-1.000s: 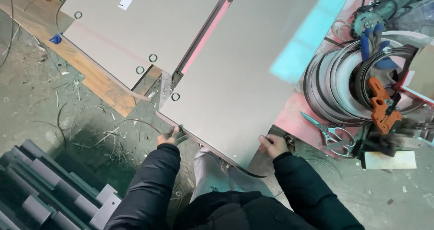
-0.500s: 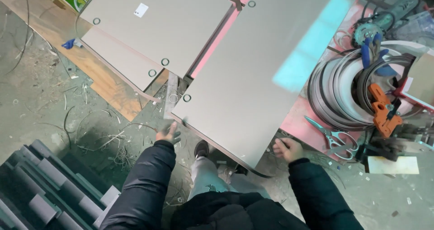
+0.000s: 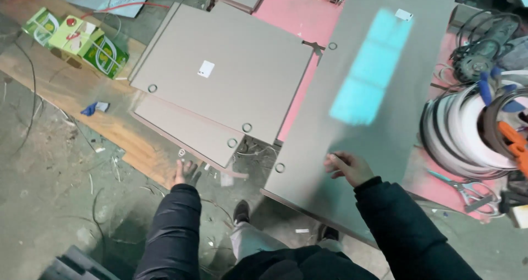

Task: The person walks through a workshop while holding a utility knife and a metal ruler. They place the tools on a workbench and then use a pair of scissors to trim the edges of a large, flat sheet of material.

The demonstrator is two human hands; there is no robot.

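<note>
A large grey panel (image 3: 379, 93) with small round holes and a cyan patch of light lies over a pink table (image 3: 286, 10). My right hand (image 3: 347, 168) rests on its near part, fingers curled, with nothing in it. To the left lies a stack of smaller grey panels (image 3: 231, 76) with a white label, above a thinner grey panel (image 3: 187, 128). My left hand (image 3: 185, 173) hovers just below that thin panel's near corner, fingers spread and empty. Both my sleeves are black.
Green cartons (image 3: 77, 40) sit on a wooden board (image 3: 110, 131) at the left. Coils of white and dark edge strip (image 3: 467, 137), scissors (image 3: 467, 189), an orange clamp (image 3: 514, 142) and cables crowd the right. Shavings litter the concrete floor (image 3: 49, 203).
Both hands have let go of the large panel's near edge. My left hand moved left toward the smaller panels; my right hand now lies on top of the large panel.
</note>
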